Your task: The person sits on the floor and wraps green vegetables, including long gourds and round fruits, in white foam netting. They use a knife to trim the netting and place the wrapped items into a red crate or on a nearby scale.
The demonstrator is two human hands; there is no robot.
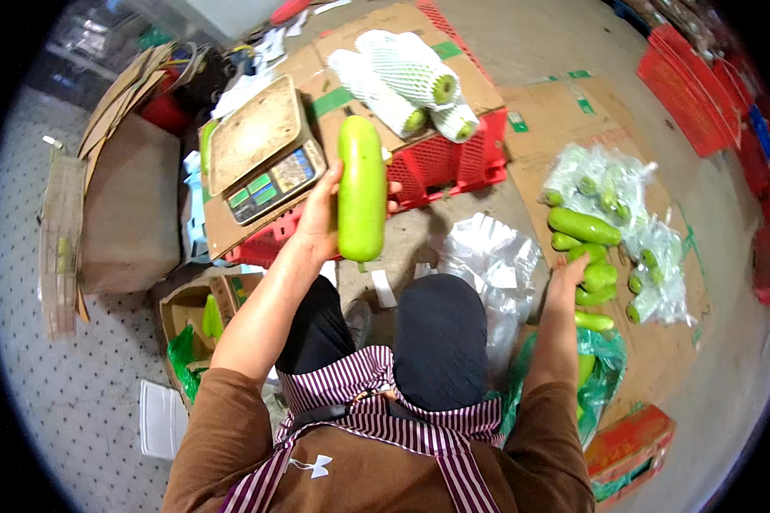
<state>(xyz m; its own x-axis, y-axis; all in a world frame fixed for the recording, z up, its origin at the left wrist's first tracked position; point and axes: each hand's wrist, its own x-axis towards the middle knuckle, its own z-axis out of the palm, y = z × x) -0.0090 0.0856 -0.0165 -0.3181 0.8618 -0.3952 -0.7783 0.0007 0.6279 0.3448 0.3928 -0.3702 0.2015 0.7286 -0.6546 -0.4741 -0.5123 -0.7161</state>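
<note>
My left hand [321, 214] is closed around a long, smooth, light green gourd [361, 188], held upright in front of the scale with fingertips showing past its right side. Over on the right, my right hand [566, 275] is closed at the left end of another green gourd [589, 253], its fingers partly hidden. That gourd lies in a row of several on flattened cardboard, beside a longer gourd [583, 227]. Several gourds in white foam net sleeves [411, 81] lie on the cardboard-topped red crate [462, 154]. Gourds in clear plastic bags [599, 179] lie beyond the row.
A digital scale [261, 141] with a worn pan stands on the crate's left side. Clear plastic bags [492, 252] lie by my knee. A green bag [603, 350] holds gourds near my right arm. Cardboard boxes [133, 205] stand left; red crates [689, 90] stand far right.
</note>
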